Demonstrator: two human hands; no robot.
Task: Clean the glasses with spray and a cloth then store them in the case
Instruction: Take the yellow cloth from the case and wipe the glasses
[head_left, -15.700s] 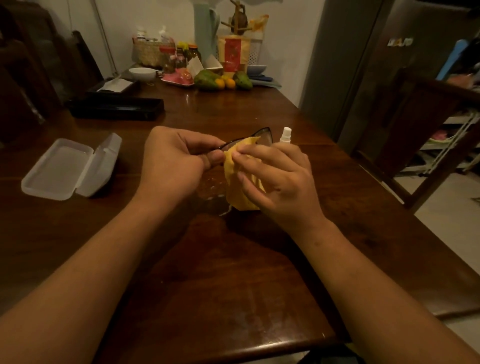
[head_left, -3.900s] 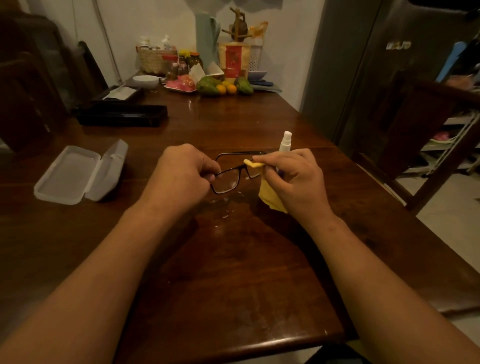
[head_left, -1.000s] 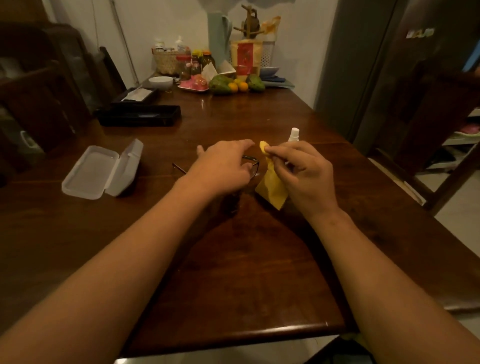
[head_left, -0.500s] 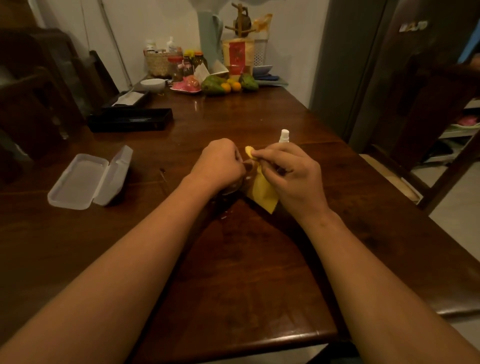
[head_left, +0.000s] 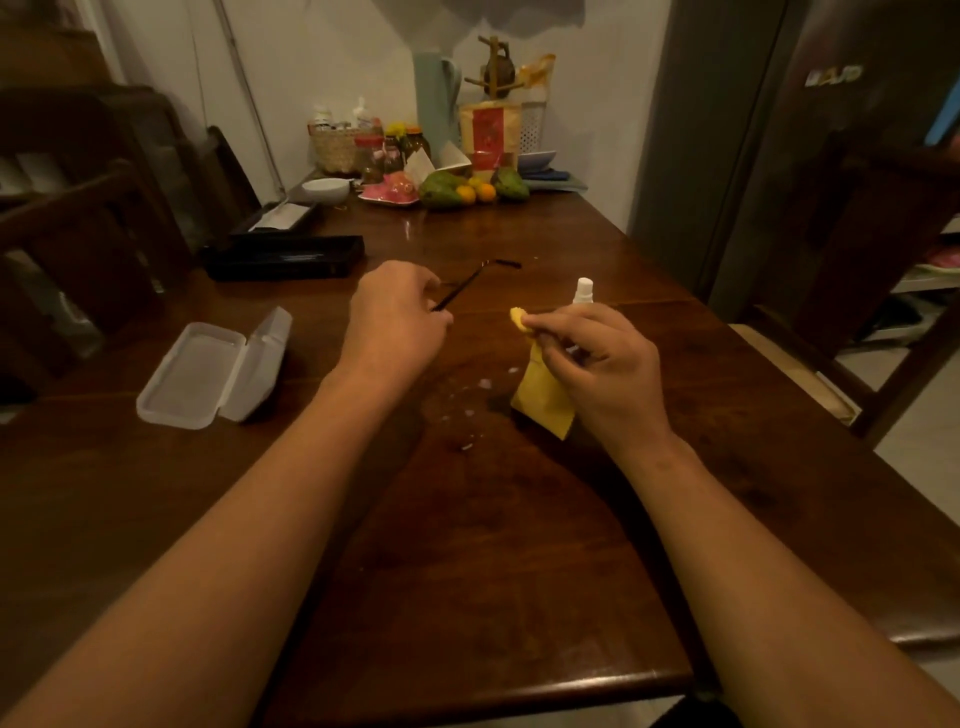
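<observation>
My left hand (head_left: 397, 325) grips the black-framed glasses (head_left: 470, 283) above the wooden table (head_left: 467, 545). Only one thin temple arm shows, sticking out up and to the right; the lenses are hidden behind the hand. My right hand (head_left: 597, 364) pinches the yellow cloth (head_left: 540, 397), which hangs down from the fingertips to the table. The small white spray bottle (head_left: 583, 291) stands upright just behind my right hand. The clear plastic glasses case (head_left: 213, 371) lies open to the left of my left hand.
A few wet droplets (head_left: 470, 410) lie on the wood between my hands. A black tray (head_left: 283, 257) lies behind the case. Fruit (head_left: 467, 189), jars and a basket crowd the far end. A chair (head_left: 841, 291) stands at the right edge.
My hands have parted: the left has drawn the glasses away to the left, with one temple arm now pointing out past it. The right still pinches the cloth, now clear of the glasses.
</observation>
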